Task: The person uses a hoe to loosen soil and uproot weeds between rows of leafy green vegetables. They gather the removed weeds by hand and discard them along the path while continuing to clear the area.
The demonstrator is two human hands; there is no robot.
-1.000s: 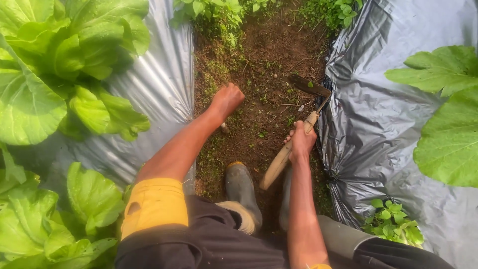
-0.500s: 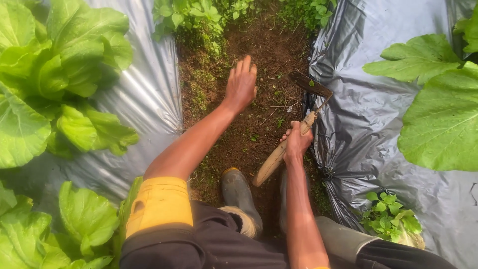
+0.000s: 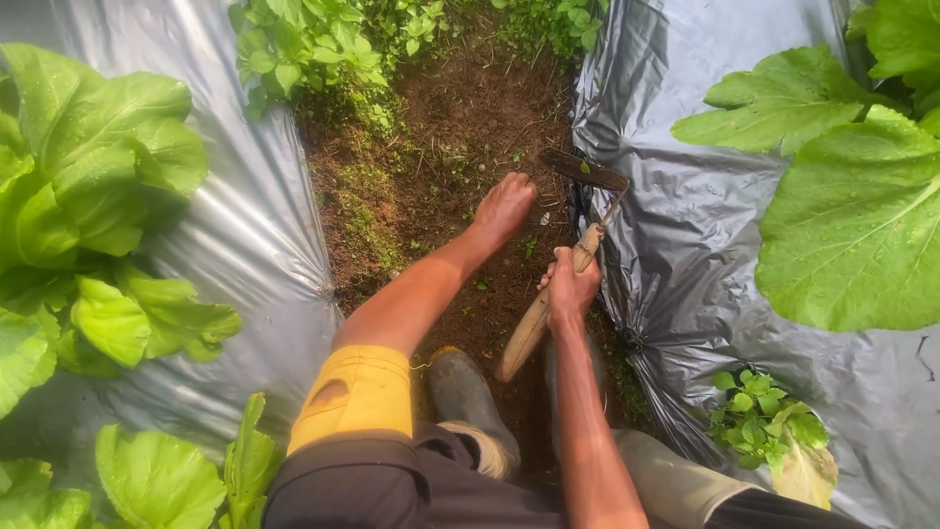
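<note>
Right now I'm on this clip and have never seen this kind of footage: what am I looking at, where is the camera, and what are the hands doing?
There is no machine here, only a person with bare hands. The one camera sits on the person's head and looks down, so both arms reach in from the bottom. The right hand is closed on the wooden handle of a small hoe, whose dark blade lies on the soil. The left hand rests on the soil beside the blade, fingers curled; whether it holds anything cannot be told. Silver plastic sheets cover the beds either side, with leafy greens growing through. A boot stands below.
</note>
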